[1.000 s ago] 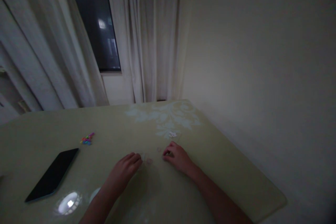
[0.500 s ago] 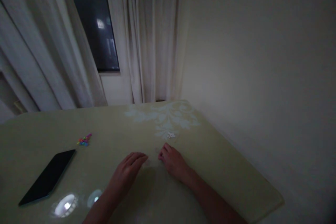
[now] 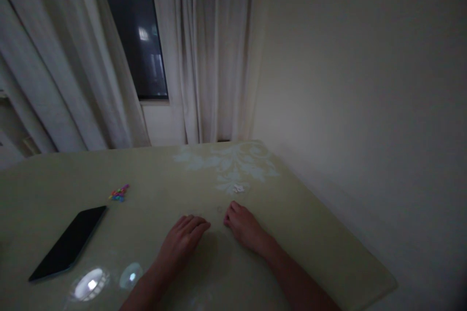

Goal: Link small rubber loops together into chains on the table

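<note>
My left hand (image 3: 185, 239) is low over the table, its fingers pressed together and pointing right; whatever is at its fingertips is too small to make out. Facing it, my right hand (image 3: 243, 224) rests with curled fingers, and anything inside them is hidden. A narrow gap separates the two hands. Just beyond my right hand lies a small group of white pieces (image 3: 238, 188). Further left is a little pile of bright multicoloured pieces (image 3: 119, 193).
A black tablet (image 3: 69, 243) lies at the left of the pale green table (image 3: 164, 175). Light reflections shine near the front edge. Curtains (image 3: 215, 58) and a dark window stand behind, with a wall (image 3: 346, 107) along the right.
The whole view has shifted slightly. Both hands keep nearly the same pose and stay facing each other.
</note>
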Demonstrator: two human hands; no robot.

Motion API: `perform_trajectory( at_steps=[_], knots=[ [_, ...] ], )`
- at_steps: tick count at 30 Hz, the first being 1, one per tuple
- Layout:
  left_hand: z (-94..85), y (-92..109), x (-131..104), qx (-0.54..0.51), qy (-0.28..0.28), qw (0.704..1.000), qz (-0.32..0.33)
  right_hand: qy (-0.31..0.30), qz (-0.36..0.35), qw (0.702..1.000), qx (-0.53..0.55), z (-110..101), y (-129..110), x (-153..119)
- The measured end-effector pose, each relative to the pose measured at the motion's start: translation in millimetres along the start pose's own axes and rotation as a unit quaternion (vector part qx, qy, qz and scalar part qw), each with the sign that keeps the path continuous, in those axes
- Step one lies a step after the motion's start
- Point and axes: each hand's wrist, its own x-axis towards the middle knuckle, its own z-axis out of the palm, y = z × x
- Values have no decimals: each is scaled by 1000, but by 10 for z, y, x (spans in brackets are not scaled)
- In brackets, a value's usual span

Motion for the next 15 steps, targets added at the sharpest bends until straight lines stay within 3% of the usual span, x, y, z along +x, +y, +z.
perform_trajectory(
  at_steps=[2, 5, 8, 11, 15],
  knots=[
    [10, 54, 31, -36, 34, 999, -18, 5, -20, 996, 88, 7, -65, 0],
    [10, 153, 85, -114, 91, 988, -52, 14, -34, 965, 261, 21, -188, 15],
    [-19, 221, 122, -162, 115, 977, -81, 14, -26, 938, 346, 39, -262, 49],
    [-66, 223, 139, -189, 121, 966, -127, 49, -5, 948, 316, 57, -235, 85],
    [-108, 172, 160, -244, 134, 940, -196, 112, 36, 982, 149, 87, -124, 120]
  ],
)
